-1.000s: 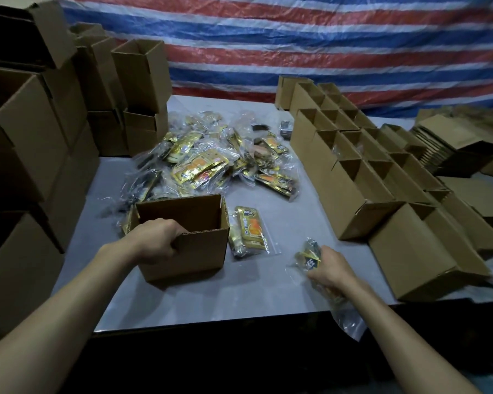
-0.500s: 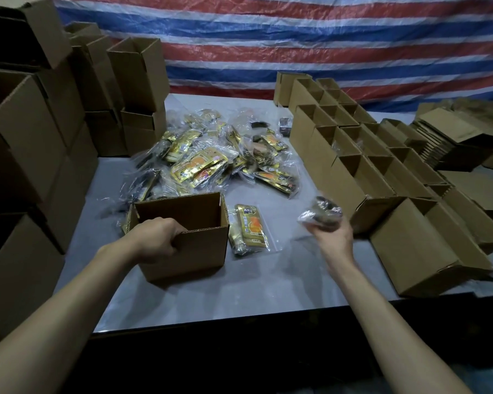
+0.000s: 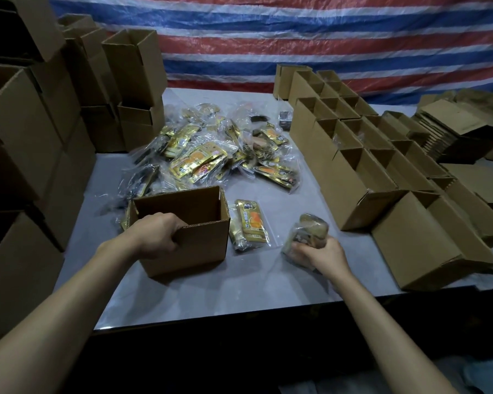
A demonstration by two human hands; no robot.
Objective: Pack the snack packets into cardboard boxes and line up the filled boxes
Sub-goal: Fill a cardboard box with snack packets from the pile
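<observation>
An open cardboard box (image 3: 199,248) stands on the grey table (image 3: 256,288) in front of me. My left hand (image 3: 157,236) grips its near rim, fingers curled over the edge. My right hand (image 3: 322,255) holds a bundle of snack packets in clear plastic (image 3: 308,233) just above the table, right of the box. A single gold packet (image 3: 249,223) lies between box and bundle. A heap of gold and orange snack packets (image 3: 208,157) covers the table behind the box.
Rows of open cardboard boxes (image 3: 362,166) line the right side of the table. Stacked boxes (image 3: 32,132) rise on the left and back left. Flattened cartons (image 3: 461,132) lie at far right. A striped tarpaulin (image 3: 296,44) hangs behind.
My right hand lifted the packet bundle from the table's front edge, raised it, then brought it down and left toward the box. My left hand stayed on the box rim.
</observation>
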